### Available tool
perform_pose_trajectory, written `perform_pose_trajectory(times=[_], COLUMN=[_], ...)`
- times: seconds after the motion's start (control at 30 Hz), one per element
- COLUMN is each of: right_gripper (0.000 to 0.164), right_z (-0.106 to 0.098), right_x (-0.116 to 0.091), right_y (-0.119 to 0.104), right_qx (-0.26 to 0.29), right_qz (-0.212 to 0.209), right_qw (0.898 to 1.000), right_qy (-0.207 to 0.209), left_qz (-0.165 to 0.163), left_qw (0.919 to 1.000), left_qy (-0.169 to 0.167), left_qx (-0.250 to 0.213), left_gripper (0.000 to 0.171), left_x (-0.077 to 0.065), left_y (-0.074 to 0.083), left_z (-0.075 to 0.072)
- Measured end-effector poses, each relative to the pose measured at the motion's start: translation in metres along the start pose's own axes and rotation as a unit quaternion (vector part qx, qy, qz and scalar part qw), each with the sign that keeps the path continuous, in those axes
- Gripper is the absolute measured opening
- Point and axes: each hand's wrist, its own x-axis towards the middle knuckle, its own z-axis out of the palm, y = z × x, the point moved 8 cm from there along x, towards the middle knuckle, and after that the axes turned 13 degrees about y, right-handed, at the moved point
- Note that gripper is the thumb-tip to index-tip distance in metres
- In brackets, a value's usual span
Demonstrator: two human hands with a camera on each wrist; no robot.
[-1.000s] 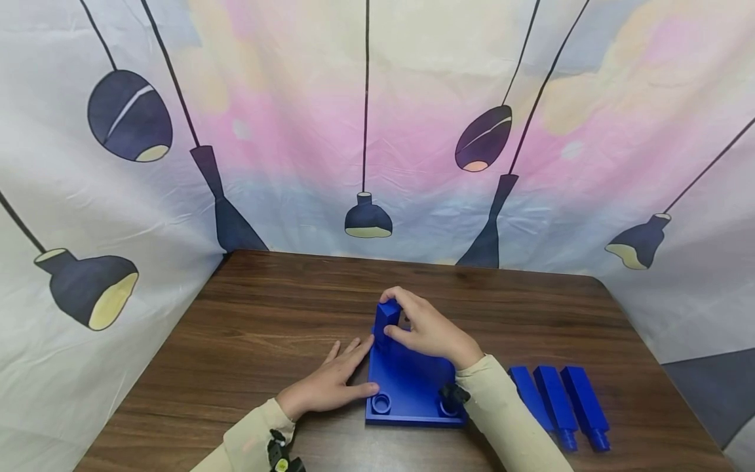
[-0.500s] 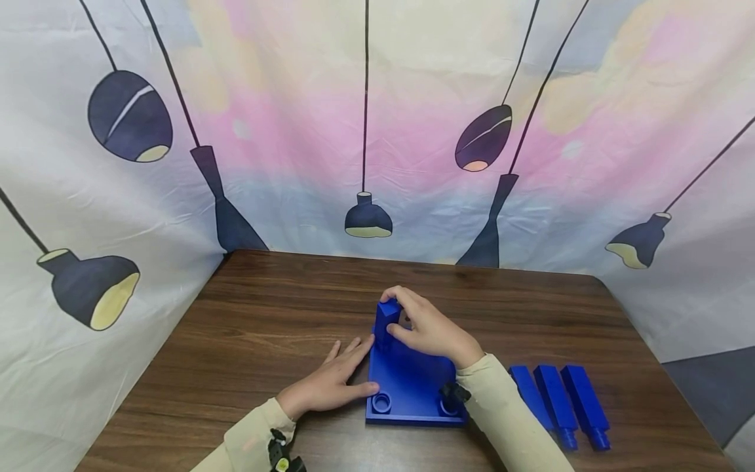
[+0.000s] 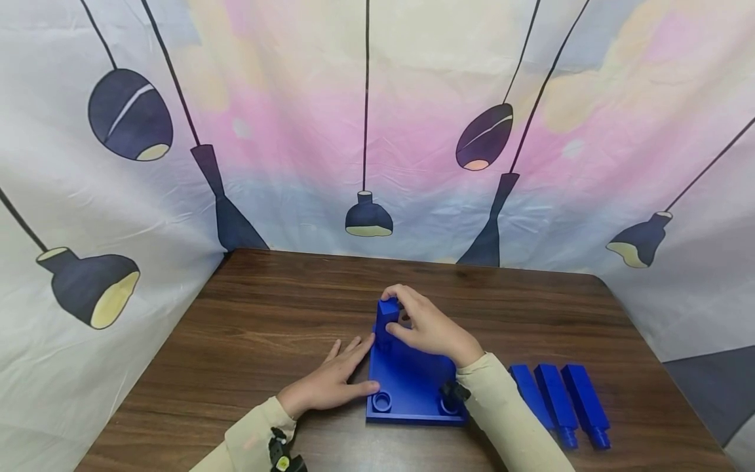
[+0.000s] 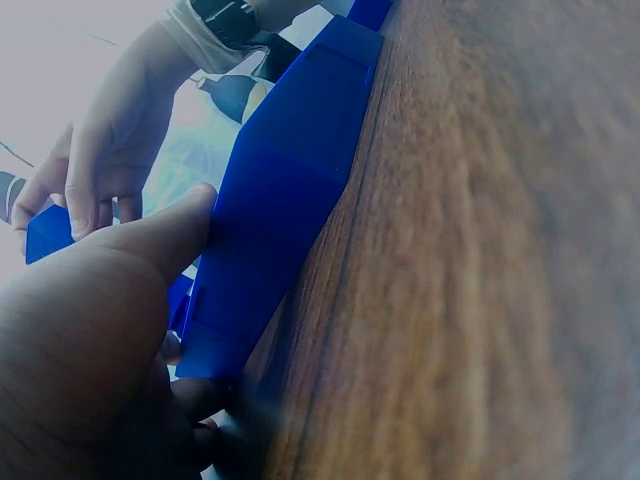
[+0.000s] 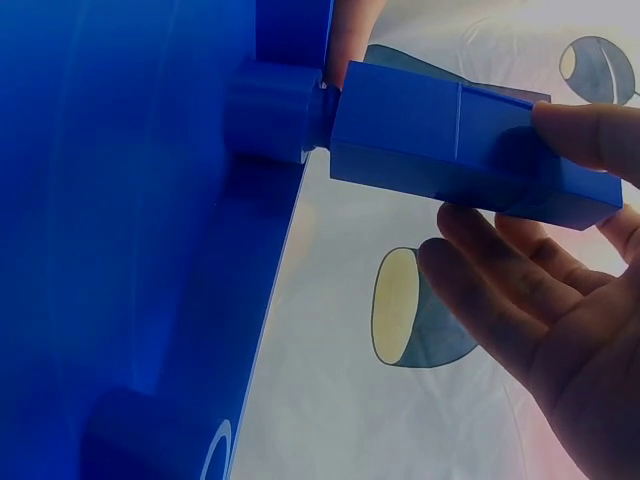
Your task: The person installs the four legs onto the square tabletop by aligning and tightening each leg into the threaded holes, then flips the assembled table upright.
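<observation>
A blue board [image 3: 409, 379] with raised rims and round corner sockets lies on the table, seen edge-on as a blue slab [image 4: 280, 190] in the left wrist view. My right hand [image 3: 435, 331] grips a blue square table leg [image 3: 386, 320] by its upper part, upright at the board's far left corner. The right wrist view shows the narrow end of the leg entering the round socket [image 5: 268, 108], with a small gap under its shoulder. My left hand [image 3: 331, 385] lies spread along the board's left side, fingers straight, thumb on the rim near the front socket [image 3: 381, 402].
Three more blue legs [image 3: 556, 396] with threaded ends lie side by side to the right of the board, partly behind my right sleeve [image 3: 507, 406]. The brown wooden table [image 3: 283, 308] reaches back to a printed cloth [image 3: 295, 131] hung behind it.
</observation>
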Motion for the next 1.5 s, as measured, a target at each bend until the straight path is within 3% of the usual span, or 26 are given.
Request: perform_pose_trajectory(times=[1.5], right_gripper=[0.049], right_z=[-0.0020], right_x=[-0.0014], right_y=[-0.0027], right_qx=[-0.033], right_qz=[-0.017], right_qw=[0.999], right_qy=[0.005], left_qz=[-0.001], left_qw=[1.0000], left_qy=[-0.001], left_qx=[-0.005], left_gripper=[0.089], left_x=[-0.0002], left_y=[-0.0001], left_z=[0.0009])
